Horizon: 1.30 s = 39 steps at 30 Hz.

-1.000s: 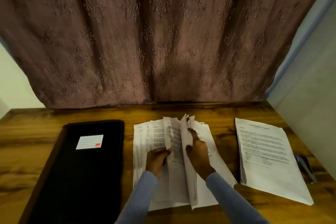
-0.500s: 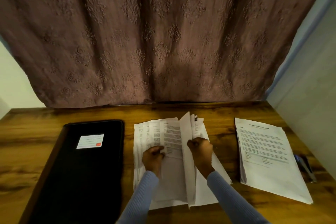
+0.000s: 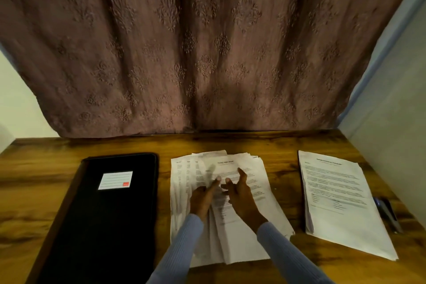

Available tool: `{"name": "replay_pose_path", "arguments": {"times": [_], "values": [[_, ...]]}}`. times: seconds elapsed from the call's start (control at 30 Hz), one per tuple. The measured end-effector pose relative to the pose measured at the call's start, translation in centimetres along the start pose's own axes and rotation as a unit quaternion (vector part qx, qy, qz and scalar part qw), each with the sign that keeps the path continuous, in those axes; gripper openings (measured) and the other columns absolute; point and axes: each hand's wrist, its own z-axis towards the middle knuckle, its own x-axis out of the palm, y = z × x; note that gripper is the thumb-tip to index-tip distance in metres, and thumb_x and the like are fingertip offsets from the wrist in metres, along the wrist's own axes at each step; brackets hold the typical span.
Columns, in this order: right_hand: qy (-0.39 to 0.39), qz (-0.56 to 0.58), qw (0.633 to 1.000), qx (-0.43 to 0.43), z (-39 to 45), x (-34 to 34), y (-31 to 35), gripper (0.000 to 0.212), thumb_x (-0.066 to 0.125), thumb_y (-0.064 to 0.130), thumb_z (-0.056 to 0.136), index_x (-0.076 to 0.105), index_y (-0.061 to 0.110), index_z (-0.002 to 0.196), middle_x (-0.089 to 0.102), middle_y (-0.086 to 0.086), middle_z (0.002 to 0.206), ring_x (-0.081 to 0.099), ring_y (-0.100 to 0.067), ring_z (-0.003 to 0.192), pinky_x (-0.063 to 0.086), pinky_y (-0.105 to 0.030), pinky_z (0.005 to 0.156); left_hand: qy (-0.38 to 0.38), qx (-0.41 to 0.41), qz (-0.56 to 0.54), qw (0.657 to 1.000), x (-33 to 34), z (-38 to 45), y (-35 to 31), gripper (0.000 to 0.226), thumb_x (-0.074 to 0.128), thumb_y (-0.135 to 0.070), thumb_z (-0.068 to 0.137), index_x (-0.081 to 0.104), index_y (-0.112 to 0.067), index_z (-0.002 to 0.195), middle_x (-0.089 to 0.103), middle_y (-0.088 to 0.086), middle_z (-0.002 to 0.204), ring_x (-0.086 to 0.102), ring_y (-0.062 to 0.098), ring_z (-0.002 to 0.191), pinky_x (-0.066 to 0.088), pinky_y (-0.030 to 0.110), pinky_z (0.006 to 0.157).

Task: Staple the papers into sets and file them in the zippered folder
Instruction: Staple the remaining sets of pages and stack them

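Both hands (image 3: 226, 193) hover over fanned papers (image 3: 258, 203), edges ragged.

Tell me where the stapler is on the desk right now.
In the head view, the stapler lies at the far right of the wooden desk, just right of the neat paper stack, close to the wall.

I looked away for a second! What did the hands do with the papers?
Both hands let go: the left hand and right hand now hover open over the middle papers, whose raised sheets have dropped flat. The folder, the right stack and the stapler stayed put.
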Motion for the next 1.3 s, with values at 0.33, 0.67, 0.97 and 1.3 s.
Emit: {"name": "replay_pose_path", "arguments": {"times": [0.33, 0.67, 0.97, 1.3], "values": [[-0.158, -0.001, 0.984, -0.083, -0.3, -4.1, -0.4, 0.024, 0.062, 0.004, 0.085, 0.056, 0.009, 0.108, 0.061, 0.000, 0.099, 0.062, -0.018, 0.086, 0.050, -0.008, 0.060, -0.002, 0.124, 0.037, 0.992, -1.7, -0.5, -2.3, 0.030, 0.059, 0.007, 0.084, 0.058, -0.010, 0.108, 0.064, 0.009, 0.112, 0.062, 0.026, 0.099, 0.052, 0.022, 0.077], [-0.055, 0.206, 0.975, -0.068, 0.7, -8.5, 5.9, 0.033, 0.080, 0.021, 0.068, 0.067, 0.024, 0.098, 0.072, 0.000, 0.103, 0.067, -0.023, 0.097, 0.053, -0.047, 0.089, 0.082, 0.178, -0.123, 0.973, -5.3, -2.8, -8.2, 0.041, 0.067, -0.003, 0.081, 0.059, -0.010, 0.121, 0.067, 0.011, 0.118, 0.064, 0.029, 0.108, 0.049, 0.048, 0.094], [0.014, 0.227, 0.970, -0.084, -2.1, -9.9, 7.1, 0.069, 0.090, 0.020, 0.051, 0.059, 0.012, 0.112, 0.069, -0.011, 0.105, 0.067, -0.026, 0.096, 0.058, -0.034, 0.075, 0.065, 0.217, -0.091, 0.970, -4.8, -6.0, -9.3, 0.039, 0.085, -0.017, 0.064, 0.068, -0.012, 0.100, 0.074, 0.006, 0.097, 0.071, 0.022, 0.090, 0.057, 0.033, 0.073], [-0.003, 0.239, 0.966, -0.099, -2.2, -9.9, 7.5, 0.074, 0.088, 0.031, 0.040, 0.061, 0.019, 0.108, 0.072, -0.003, 0.100, 0.069, -0.022, 0.092, 0.057, -0.035, 0.072, 0.022, 0.256, -0.163, 0.953, -2.6, -8.7, -9.9, 0.021, 0.066, -0.007, 0.081, 0.065, -0.013, 0.101, 0.075, 0.004, 0.092, 0.072, 0.017, 0.083, 0.056, 0.023, 0.061]]}}
